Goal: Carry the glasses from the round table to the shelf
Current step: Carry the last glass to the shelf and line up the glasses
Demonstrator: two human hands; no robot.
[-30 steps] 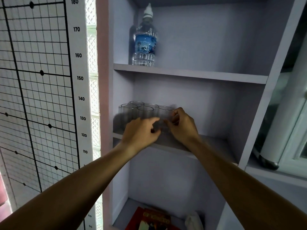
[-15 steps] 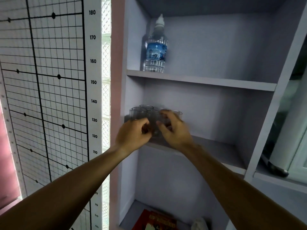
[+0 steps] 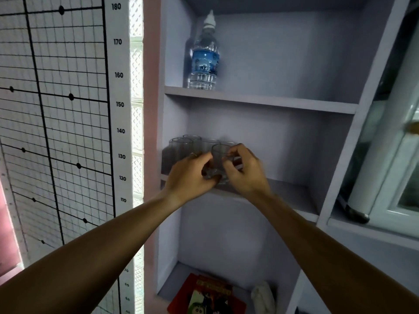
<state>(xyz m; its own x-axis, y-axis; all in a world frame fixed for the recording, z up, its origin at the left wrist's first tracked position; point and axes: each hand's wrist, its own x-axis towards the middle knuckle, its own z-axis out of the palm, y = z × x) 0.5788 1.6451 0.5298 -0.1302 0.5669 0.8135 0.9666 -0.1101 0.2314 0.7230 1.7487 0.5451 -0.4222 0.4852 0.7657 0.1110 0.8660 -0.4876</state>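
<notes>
Several clear drinking glasses (image 3: 181,147) stand grouped at the left end of the middle shelf (image 3: 292,191) of a pale lilac shelf unit. One more clear glass (image 3: 219,155) sits at the shelf's front edge, between my two hands. My left hand (image 3: 189,176) curls around its lower left side. My right hand (image 3: 246,171) pinches its right side near the rim. Both hands touch this glass. The lower parts of the glasses behind are hidden by my hands.
A water bottle (image 3: 205,57) with a blue label stands on the upper shelf (image 3: 272,102). The lowest compartment holds a red book (image 3: 208,293) and a white crumpled item (image 3: 264,294). A height chart (image 3: 68,109) covers the wall at left. A white-framed cabinet (image 3: 394,177) is at right.
My hands have drawn together onto one glass at the shelf's front edge; a second ago they were spread among the group. The camera view has shifted left and slightly down.
</notes>
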